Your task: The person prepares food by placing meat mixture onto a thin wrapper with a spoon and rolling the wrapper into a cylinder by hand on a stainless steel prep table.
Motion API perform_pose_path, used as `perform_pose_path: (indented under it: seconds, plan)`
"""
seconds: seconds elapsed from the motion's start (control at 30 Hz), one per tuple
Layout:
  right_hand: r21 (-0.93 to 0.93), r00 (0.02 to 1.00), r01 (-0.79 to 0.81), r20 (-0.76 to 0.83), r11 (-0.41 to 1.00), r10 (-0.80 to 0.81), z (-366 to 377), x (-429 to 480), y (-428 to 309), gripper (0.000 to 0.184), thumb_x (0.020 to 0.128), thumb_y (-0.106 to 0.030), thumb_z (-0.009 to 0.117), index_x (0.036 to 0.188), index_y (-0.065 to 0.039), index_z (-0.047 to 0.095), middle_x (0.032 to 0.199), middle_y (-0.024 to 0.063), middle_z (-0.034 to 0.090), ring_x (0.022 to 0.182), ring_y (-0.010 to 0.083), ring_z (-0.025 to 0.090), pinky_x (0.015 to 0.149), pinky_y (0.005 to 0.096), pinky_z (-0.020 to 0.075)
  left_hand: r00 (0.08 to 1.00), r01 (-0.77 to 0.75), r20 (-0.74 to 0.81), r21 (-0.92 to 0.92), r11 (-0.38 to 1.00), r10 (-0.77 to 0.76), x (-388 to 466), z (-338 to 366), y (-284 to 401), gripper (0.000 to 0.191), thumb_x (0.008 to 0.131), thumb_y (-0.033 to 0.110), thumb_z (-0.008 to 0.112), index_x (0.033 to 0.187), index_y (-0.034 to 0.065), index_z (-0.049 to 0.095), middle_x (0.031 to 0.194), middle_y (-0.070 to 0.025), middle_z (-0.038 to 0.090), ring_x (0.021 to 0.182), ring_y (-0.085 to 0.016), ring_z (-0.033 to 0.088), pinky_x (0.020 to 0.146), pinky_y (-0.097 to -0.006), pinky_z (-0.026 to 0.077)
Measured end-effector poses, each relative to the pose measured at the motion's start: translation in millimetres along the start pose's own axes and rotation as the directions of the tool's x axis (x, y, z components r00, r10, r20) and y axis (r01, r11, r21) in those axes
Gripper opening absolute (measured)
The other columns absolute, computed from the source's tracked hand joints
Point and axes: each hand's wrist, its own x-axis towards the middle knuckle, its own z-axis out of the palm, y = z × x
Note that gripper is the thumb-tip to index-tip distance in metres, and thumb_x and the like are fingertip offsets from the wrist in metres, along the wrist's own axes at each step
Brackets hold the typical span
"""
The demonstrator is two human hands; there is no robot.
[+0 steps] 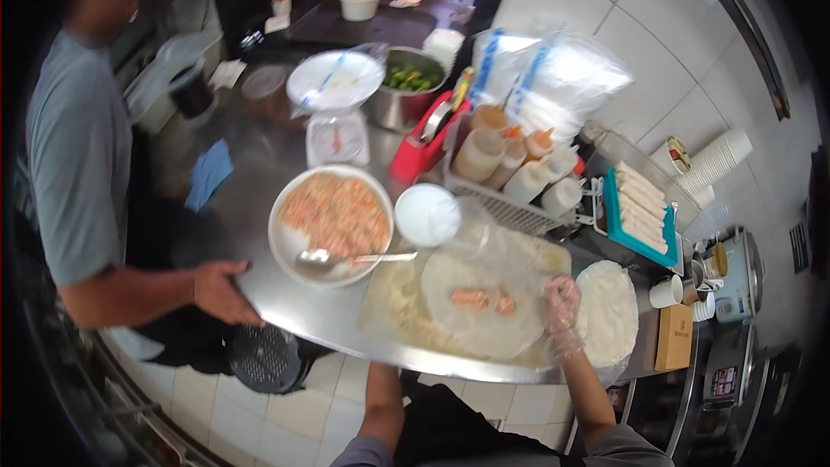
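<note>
My right hand (561, 305), in a clear plastic glove, is curled at the right edge of a round thin wrapper sheet (454, 331). Whether its fingers pinch anything is unclear. Small portions of orange-pink filling (471, 298) lie across the middle of the wrapper, which rests on a yellowish stained board (382, 311). To the right of that hand is a pile of round white wrappers (608, 318). My left hand is out of view; its forearm ends at the counter's front edge. A white bowl (277, 256) holds orange shredded filling (337, 211) and a metal spoon (318, 258).
A co-worker's hand (224, 292) is at the steel counter's (259, 227) left front edge. Behind the board are a white tub (428, 214), a basket (502, 211) of squeeze bottles, and a kitchen scale (337, 139). Rolls (639, 207) lie on a teal tray (616, 224) at right.
</note>
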Motion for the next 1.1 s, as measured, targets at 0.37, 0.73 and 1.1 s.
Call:
perform_pose_path:
  seconds: [0.37, 0.73, 1.1]
  plan:
    - [0.114, 0.999, -0.048, 0.021, 0.992, 0.046, 4.9, 0.0, -13.0, 0.013, 0.077, 0.007, 0.055, 0.077, -0.006, 0.055, 0.074, -0.0019, 0.051, 0.067, 0.0072, 0.046, 0.063, 0.0215, 0.0378, 0.967, 0.255, -0.021, 0.142, 0.956, -0.255, -5.1, -4.5, 44.4, 0.072, 0.088, 0.039, 0.049, 0.138, -0.0064, 0.022, 0.142, -0.0252, 0.028, 0.131, -0.036, 0.029, 0.110, -0.0440, 0.023]
    - [0.111, 0.998, -0.067, 0.011, 0.992, 0.066, 1.8, -1.0, -9.8, 0.014, 0.075, 0.010, 0.055, 0.077, -0.004, 0.055, 0.077, 0.0015, 0.051, 0.070, 0.0099, 0.046, 0.062, 0.0234, 0.0383, 0.354, 0.935, -0.102, -0.002, 0.356, -0.930, -8.8, 113.8, 339.0, 0.080, 0.086, 0.039, 0.051, 0.139, -0.0087, 0.017, 0.145, -0.0275, 0.022, 0.135, -0.039, 0.022, 0.113, -0.0450, 0.015]
    - [0.042, 0.997, -0.078, 0.005, 0.996, 0.078, 0.5, -1.2, -11.1, 0.015, 0.073, 0.011, 0.055, 0.076, -0.004, 0.055, 0.078, 0.0024, 0.052, 0.072, 0.0110, 0.047, 0.066, 0.0238, 0.0381, 0.377, 0.814, -0.304, 0.560, 0.156, -0.875, -4.9, 142.6, 381.7, 0.105, 0.077, 0.042, 0.061, 0.139, -0.0145, -0.002, 0.148, -0.0316, 0.007, 0.139, -0.042, 0.004, 0.114, -0.0494, -0.003]
